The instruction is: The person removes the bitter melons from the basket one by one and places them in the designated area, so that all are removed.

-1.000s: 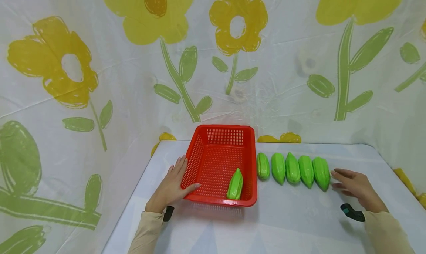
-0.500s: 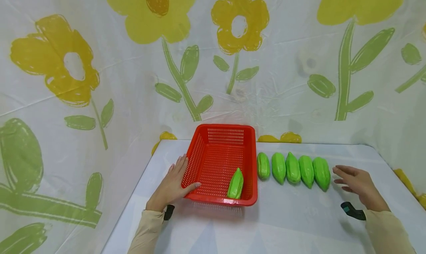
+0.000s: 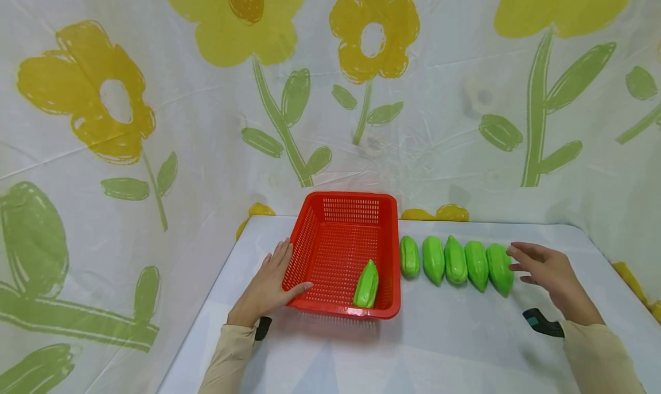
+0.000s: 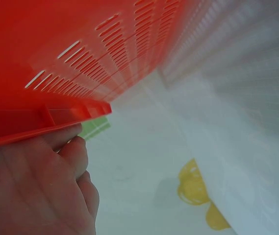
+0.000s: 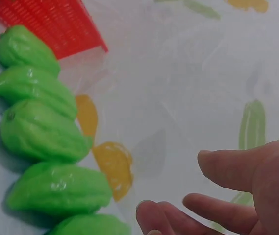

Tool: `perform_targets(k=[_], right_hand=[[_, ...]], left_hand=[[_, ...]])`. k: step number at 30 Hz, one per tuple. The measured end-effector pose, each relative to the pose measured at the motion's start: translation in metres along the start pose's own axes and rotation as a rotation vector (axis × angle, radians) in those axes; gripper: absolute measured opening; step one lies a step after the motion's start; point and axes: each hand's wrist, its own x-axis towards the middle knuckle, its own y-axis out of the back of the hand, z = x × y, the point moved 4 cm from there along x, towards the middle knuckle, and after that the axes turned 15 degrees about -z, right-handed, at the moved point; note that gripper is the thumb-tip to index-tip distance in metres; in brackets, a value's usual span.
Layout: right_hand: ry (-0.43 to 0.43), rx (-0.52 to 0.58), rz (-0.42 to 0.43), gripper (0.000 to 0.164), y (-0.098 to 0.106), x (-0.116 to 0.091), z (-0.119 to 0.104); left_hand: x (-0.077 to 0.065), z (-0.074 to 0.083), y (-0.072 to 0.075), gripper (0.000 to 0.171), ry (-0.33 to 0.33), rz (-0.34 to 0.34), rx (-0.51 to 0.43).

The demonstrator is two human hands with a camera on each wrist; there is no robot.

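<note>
A red plastic basket (image 3: 345,312) stands left of the table's middle, with one green star fruit (image 3: 366,285) lying in its front right corner. My left hand (image 3: 265,288) rests at the basket's front left corner, fingers straight along the outer left side and thumb over the rim. Its palm (image 4: 36,191) lies against the rim in the left wrist view. To the right of the basket, several green star fruits (image 3: 455,261) lie in a row. My right hand (image 3: 549,273) hovers beside the rightmost star fruit (image 3: 500,270), fingertips overlapping its edge in the head view, fingers loosely bent around nothing.
The white table (image 3: 449,348) reaches back to a hanging white cloth (image 3: 439,153) with printed yellow flowers. More of this cloth hangs along the left side. Black wrist cameras (image 3: 543,323) sit under the forearms.
My right hand first draws slightly away from the rightmost star fruit, then moves up and left to its upper edge. The left hand and the basket keep their places.
</note>
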Motion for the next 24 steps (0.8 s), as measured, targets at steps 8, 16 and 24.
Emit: perform_targets(k=[8,16,24], right_hand=[[0.069,-0.016,0.004,0.084,-0.009,-0.003,-0.03],[0.116,-0.025,0.01,0.077,-0.026,-0.007,-0.062],[0.195,-0.02,-0.006,0.07,-0.044,-0.01,-0.094]], left_hand=[[-0.001,0.0,0.0,0.113,-0.01,0.01,0.009],[-0.002,0.001,0.0,0.113,-0.007,-0.004,0.002],[-0.002,0.002,0.001,0.113,-0.012,0.0,0.007]])
